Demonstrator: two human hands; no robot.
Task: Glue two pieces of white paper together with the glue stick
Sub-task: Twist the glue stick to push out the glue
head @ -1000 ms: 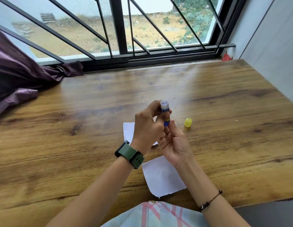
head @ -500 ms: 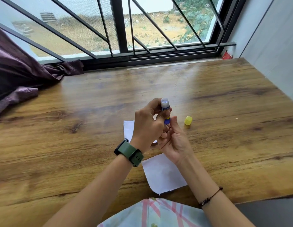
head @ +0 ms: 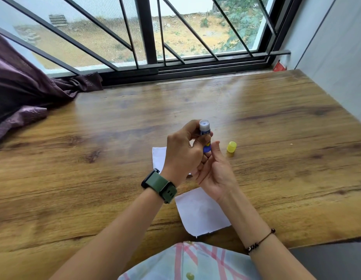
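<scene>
Glue stick (head: 205, 130) is uncapped, gripped by left hand (head: 183, 154) while right hand (head: 215, 170) fingers pinch its base; papers (head: 201, 211) seemingly unglued on tabletop (head: 95, 138), yellow cap (head: 231, 148) aside.

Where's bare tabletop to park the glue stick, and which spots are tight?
Free: broad wood of the table left of the left hand, up to the purple curtain; also wood right of the yellow cap toward the wall, and the strip below the window. Crowded: the middle, where both hands hold the glue stick over the two papers, right hand beside the cap.
</scene>
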